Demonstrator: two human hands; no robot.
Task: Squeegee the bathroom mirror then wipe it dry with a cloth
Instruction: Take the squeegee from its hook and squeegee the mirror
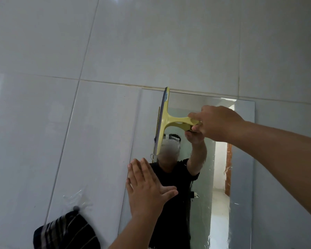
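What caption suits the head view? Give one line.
Right hand holds yellow squeegee against mirror; left hand flat on glass.

My right hand [216, 123] holds the yellow squeegee [166, 121] against the mirror [244, 159]. My left hand [147, 187] lies flat on its left edge.

Pale yellow plastic squeegee [166, 121] with dark purple-grey rubber blade, glossy light grey wall tiles [151, 42] with beige grout lines, dark cloth [66, 232] with grey-white stripes on a grey hook, black shirt reflected in frameless silver mirror [244, 159]
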